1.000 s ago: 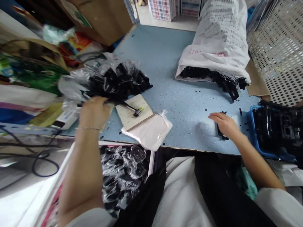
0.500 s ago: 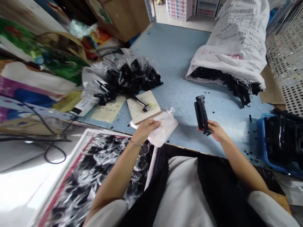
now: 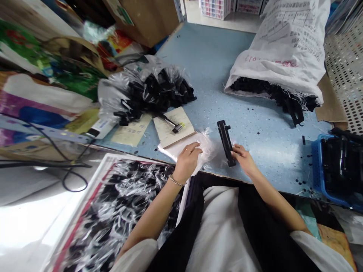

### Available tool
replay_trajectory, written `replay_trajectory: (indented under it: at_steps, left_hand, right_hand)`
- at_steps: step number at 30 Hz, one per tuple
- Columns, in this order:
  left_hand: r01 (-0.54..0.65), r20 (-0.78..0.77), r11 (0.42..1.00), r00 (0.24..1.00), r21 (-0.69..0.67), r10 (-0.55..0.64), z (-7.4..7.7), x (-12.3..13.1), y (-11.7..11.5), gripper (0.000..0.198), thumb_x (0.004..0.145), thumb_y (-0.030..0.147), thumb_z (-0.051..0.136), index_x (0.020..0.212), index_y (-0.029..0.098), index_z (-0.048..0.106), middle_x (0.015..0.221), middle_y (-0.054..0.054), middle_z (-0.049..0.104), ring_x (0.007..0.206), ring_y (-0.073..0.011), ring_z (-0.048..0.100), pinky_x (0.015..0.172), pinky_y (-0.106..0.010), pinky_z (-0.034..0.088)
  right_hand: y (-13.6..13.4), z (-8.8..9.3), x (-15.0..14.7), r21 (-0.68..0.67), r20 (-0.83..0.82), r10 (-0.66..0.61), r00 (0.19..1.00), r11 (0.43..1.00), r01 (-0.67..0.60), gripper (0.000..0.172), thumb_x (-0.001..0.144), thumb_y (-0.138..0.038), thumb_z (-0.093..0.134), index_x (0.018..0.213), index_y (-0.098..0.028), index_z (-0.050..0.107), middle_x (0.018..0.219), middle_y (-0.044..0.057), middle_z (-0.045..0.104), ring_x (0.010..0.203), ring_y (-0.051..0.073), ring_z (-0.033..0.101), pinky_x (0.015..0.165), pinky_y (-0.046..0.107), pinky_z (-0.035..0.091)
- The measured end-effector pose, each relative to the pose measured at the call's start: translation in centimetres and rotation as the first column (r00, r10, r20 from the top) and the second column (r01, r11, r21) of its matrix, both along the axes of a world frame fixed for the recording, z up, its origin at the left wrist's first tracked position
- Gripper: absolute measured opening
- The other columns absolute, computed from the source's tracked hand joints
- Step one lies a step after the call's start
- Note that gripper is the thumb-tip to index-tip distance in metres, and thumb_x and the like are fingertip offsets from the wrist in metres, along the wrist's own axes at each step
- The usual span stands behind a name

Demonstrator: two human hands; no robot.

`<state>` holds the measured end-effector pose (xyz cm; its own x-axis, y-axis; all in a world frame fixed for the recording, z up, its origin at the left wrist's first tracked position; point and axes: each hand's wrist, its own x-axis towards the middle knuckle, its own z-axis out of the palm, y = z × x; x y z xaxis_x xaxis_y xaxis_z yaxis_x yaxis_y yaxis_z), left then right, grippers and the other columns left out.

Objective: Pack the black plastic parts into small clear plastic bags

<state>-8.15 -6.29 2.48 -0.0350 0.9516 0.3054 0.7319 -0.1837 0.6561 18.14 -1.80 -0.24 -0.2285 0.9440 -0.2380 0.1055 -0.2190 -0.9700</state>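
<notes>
My right hand (image 3: 244,160) is closed on the lower end of a long black plastic part (image 3: 226,143), which it holds nearly upright above the front of the table. My left hand (image 3: 187,161), with a beaded bracelet at the wrist, has its fingers pinched at thin clear plastic bags (image 3: 208,148). These bags lie in a loose stack at the table's front edge, partly hidden under that hand. A wooden board (image 3: 174,126) rests on the stack's far side, and a small metal-headed tool (image 3: 176,128) lies across it.
Bagged black parts (image 3: 159,88) are heaped at the left. Black parts spill from a white woven sack (image 3: 279,56) at the back right. A blue basket (image 3: 317,166) of black parts stands right. Below the left edge is a white-rimmed crate (image 3: 106,156) of bagged parts.
My right hand has moved left with the black part, bringing it closer to the bags. My left hand has shifted right over the bag stack, and the top bag's shape has changed.
</notes>
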Motion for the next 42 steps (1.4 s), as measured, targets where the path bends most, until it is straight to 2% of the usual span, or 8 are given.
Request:
replay_trajectory:
  at_steps: [7,10,13,19,24,29,36,42]
  left_hand:
    - [0.031,-0.039,0.974,0.998,-0.225,-0.04,-0.4,0.9,0.5,0.038,0.088,0.016,0.054,0.123,0.018,0.07,0.131,-0.011,0.066,0.094,-0.0206,0.072,0.098,-0.039,0.059]
    - [0.055,0.021,0.969,0.998,-0.241,-0.051,-0.2,0.9,0.4,0.042,0.087,0.017,0.056,0.127,0.018,0.068,0.136,-0.012,0.064,0.074,-0.0143,0.068,0.087,-0.036,0.062]
    - [0.097,0.039,0.971,0.995,-0.22,-0.091,-0.1,0.7,0.0,0.051,0.088,0.016,0.054,0.138,0.018,0.061,0.144,-0.014,0.057,0.073,-0.0122,0.068,0.082,-0.033,0.063]
    - [0.276,-0.2,0.961,0.941,-0.013,-0.273,-0.8,1.7,-1.5,0.066,0.096,0.008,0.042,0.16,0.023,0.033,0.154,-0.015,0.05,0.133,-0.0231,0.06,0.106,-0.036,0.056]
    - [0.504,-0.204,0.862,0.85,0.047,-0.486,-0.1,4.3,-3.1,0.08,0.096,0.004,0.038,0.166,0.027,0.006,0.159,-0.014,0.045,0.142,-0.0227,0.051,0.112,-0.04,0.052]
    - [0.49,-0.163,0.87,0.864,0.053,-0.476,0.8,4.7,-3.2,0.057,0.097,0.023,0.055,0.153,0.017,0.042,0.141,-0.018,0.059,0.131,-0.0274,0.059,0.11,-0.045,0.053]
    - [0.065,-0.346,0.995,0.938,0.073,-0.036,8.8,-4.7,4.0,0.023,0.099,0.035,0.056,0.11,0.02,0.071,0.125,-0.009,0.066,0.123,-0.0267,0.06,0.108,-0.046,0.05]
    - [-0.385,-0.327,0.919,0.86,0.086,0.391,14.3,-18.3,14.6,0.014,0.091,0.02,0.062,0.102,0.013,0.068,0.139,-0.009,0.049,0.139,-0.0272,0.047,0.121,-0.046,0.037]
  right_hand:
    - [-2.8,3.2,3.3,0.222,0.256,-0.07,0.964,0.975,0.011,0.032,0.08,-0.048,0.076,0.101,-0.025,0.078,0.145,0.012,0.054,0.133,0.031,0.051,0.111,0.051,0.046]
    - [-4.1,3.9,3.1,-0.148,-0.026,0.207,0.978,0.967,-0.209,0.035,0.085,-0.052,0.071,0.097,-0.019,0.075,0.104,0.011,0.073,0.092,0.023,0.07,0.08,0.038,0.059]
    - [-5.0,2.9,2.2,-0.493,-0.344,0.278,0.897,0.76,-0.424,0.04,0.081,-0.054,0.075,0.082,-0.015,0.067,0.072,0.009,0.073,0.057,0.015,0.065,0.052,0.025,0.05]
    - [-3.4,0.3,0.4,-0.603,-0.523,0.151,0.839,0.63,-0.489,0.036,0.075,-0.048,0.077,0.081,-0.015,0.062,0.05,-0.006,0.048,0.04,0.003,0.031,0.038,0.016,0.023]
    - [-2.9,0.1,-2.3,-0.4,-0.404,0.181,0.897,0.847,-0.351,0.033,0.085,-0.051,0.066,0.078,-0.02,0.058,0.058,-0.004,0.049,0.048,0.009,0.035,0.045,0.021,0.03]
    - [-3.4,1.1,-4.1,0.015,0.053,0.218,0.974,0.975,-0.219,0.025,0.092,-0.044,0.062,0.099,-0.02,0.067,0.08,0.002,0.065,0.072,0.017,0.058,0.07,0.03,0.048]
    - [0.3,2.3,-1.9,0.425,0.535,0.228,0.813,0.76,-0.492,0.038,0.101,-0.034,0.053,0.136,-0.025,0.064,0.132,0.013,0.067,0.123,0.031,0.059,0.107,0.053,0.047]
    - [0.0,-1.5,-1.2,0.484,0.757,0.117,0.643,0.559,-0.673,0.038,0.096,-0.023,0.061,0.133,-0.02,0.067,0.146,0.017,0.057,0.139,0.035,0.045,0.112,0.058,0.041]
